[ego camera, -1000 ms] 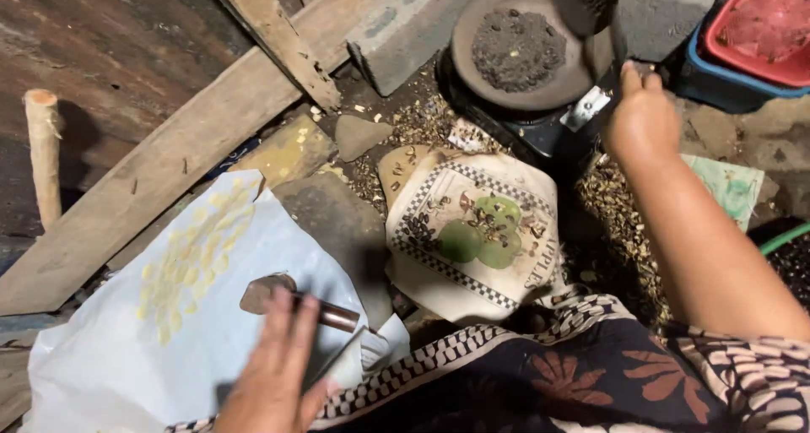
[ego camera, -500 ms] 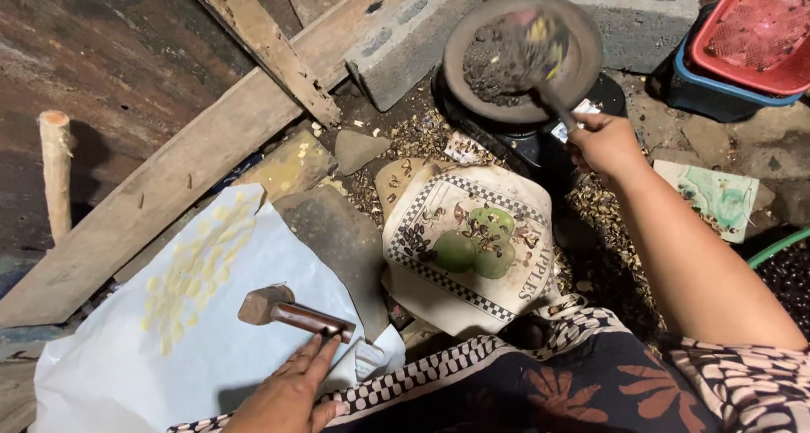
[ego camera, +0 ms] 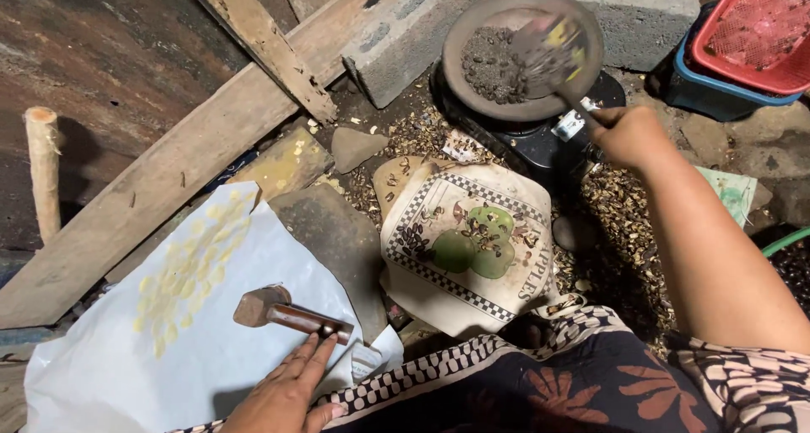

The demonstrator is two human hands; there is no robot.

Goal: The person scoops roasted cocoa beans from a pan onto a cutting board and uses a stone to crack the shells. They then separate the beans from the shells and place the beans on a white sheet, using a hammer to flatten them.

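Head view: right hand (ego camera: pixel 629 135), fingers clamped on a spatula handle, has moved from the stove's edge to stirring dark seeds in the round pan (ego camera: pixel 472 28) far right, blade blurred. Left hand (ego camera: pixel 283 395), fingers together and flat, rests near left beside the small hammer (ego camera: pixel 287 313) on white sheet (ego camera: pixel 110 374).

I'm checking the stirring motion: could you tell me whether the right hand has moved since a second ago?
Yes. The right hand dropped from beside the pan rim to below it.
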